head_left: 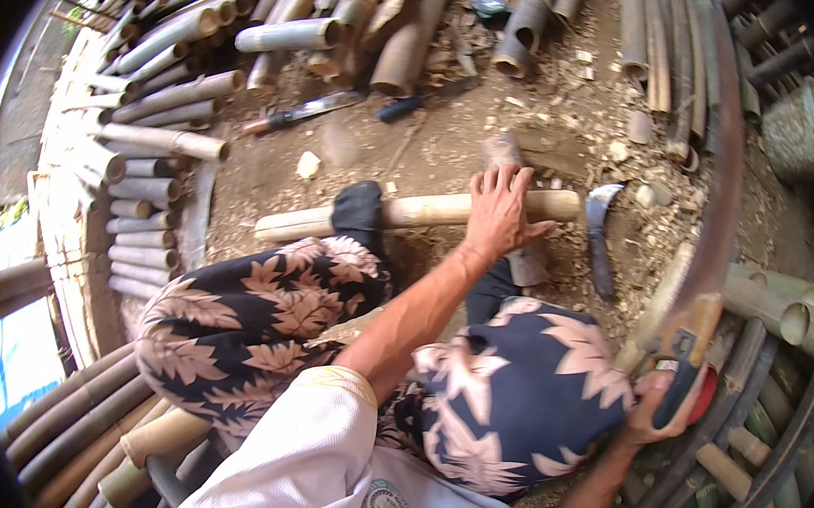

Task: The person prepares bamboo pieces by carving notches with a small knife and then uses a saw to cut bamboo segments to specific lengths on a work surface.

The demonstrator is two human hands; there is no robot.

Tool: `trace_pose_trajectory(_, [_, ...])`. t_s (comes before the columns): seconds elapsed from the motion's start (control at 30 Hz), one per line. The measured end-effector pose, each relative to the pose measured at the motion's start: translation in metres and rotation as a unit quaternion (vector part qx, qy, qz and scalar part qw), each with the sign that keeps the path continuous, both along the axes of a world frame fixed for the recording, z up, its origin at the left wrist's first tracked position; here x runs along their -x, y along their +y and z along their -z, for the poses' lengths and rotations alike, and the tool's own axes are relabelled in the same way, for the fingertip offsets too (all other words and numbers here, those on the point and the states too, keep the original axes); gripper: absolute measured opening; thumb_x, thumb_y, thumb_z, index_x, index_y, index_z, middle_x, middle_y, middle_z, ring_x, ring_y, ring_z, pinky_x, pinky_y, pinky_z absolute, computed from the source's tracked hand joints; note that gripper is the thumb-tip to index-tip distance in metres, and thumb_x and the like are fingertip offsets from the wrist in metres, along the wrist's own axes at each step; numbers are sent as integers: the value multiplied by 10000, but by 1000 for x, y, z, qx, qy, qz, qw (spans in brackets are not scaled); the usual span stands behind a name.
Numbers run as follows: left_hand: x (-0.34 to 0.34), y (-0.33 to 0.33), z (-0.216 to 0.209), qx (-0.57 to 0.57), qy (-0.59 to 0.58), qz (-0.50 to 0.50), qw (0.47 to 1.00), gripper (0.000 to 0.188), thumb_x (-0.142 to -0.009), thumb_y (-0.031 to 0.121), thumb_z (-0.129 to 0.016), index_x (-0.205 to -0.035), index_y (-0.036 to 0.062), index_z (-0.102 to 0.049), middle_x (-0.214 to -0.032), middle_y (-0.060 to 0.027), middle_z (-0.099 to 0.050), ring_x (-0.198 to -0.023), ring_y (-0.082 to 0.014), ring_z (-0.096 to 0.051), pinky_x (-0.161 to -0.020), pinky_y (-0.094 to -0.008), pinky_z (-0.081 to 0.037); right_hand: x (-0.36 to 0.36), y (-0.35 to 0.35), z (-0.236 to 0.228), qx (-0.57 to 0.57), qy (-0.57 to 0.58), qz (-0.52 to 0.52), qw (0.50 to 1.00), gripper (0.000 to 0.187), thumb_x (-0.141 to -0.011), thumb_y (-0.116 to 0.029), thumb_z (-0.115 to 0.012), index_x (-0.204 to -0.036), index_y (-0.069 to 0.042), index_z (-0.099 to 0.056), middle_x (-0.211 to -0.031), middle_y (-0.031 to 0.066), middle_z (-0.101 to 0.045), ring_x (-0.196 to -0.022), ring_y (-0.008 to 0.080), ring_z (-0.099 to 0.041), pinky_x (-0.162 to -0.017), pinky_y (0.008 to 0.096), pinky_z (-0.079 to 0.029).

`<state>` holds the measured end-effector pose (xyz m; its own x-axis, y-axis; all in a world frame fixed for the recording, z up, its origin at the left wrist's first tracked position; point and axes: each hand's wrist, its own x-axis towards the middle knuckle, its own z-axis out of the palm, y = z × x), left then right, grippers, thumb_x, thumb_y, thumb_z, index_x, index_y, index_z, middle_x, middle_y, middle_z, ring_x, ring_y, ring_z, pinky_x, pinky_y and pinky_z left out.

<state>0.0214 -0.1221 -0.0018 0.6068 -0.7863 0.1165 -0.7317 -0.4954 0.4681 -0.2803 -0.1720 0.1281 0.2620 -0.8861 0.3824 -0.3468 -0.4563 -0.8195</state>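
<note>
A pale bamboo pole (422, 211) lies crosswise on the ground in front of me. My left hand (500, 212) is on its right part, fingers curled over the far side and thumb apart on the near side. My left foot, in dark footwear (358, 209), rests across the pole farther left. At the right, beside my knee, my right hand (650, 407) is closed around the handle of a handsaw (698, 323). Its long brown blade points away from me, apart from the pole. Beneath the pole near my left hand is a worn block-like piece (503, 150), partly hidden.
A curved blade with a dark handle (600, 247) lies right of the pole's end. Beyond are a knife (308, 113) and another dark-handled blade (405, 109). Cut bamboo (147, 188) is stacked left. A bucket (805, 134) stands far right, above a bamboo rack (748, 448).
</note>
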Motion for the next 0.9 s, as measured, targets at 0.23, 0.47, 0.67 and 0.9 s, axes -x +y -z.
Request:
trace_pose_trajectory(0.23, [-12, 119, 45, 328, 692, -526, 370, 1036, -803, 554, -744, -1485, -42, -242, -1468, -237, -381, -1307, -378, -447, -1036, -532, -433, 69, -66, 94, 158, 424, 3, 892, 736, -802, -44, -677, -1462, 10, -356, -1173, 209, -581, -927, 324, -580, -830, 397, -472])
trace_pose_trajectory(0.47, [-64, 167, 46, 371, 692, -465, 408, 816, -867, 471, -716, -1427, 29, -322, -1462, -244, -359, -1306, -417, -435, -1044, -556, -424, 66, -49, 120, 21, 533, -52, 844, 870, -732, -22, -704, -1495, -31, -286, -1184, 206, -537, -1034, 360, -513, -920, 429, -415])
trace_pose_trajectory(0.67, [-75, 151, 53, 407, 672, -490, 379, 601, -904, 325, -704, -1352, 68, -398, -1433, -185, -383, -1282, -416, -434, -1032, -609, -432, 57, -58, 123, -28, 549, -63, 833, 989, -673, -4, -728, -1523, -67, -226, -1193, 203, -500, -1126, 392, -456, -997, 456, -366])
trace_pose_trajectory(0.9, [-180, 225, 55, 480, 566, -511, 434, 598, -917, 386, -667, -1351, 51, -428, -1385, -201, -449, -1271, -377, -471, -1039, -560, -448, 69, -58, 145, -42, 529, -44, 846, 1028, -652, 11, -736, -1535, -105, -222, -1199, 201, -491, -1175, 412, -435, -1034, 470, -352])
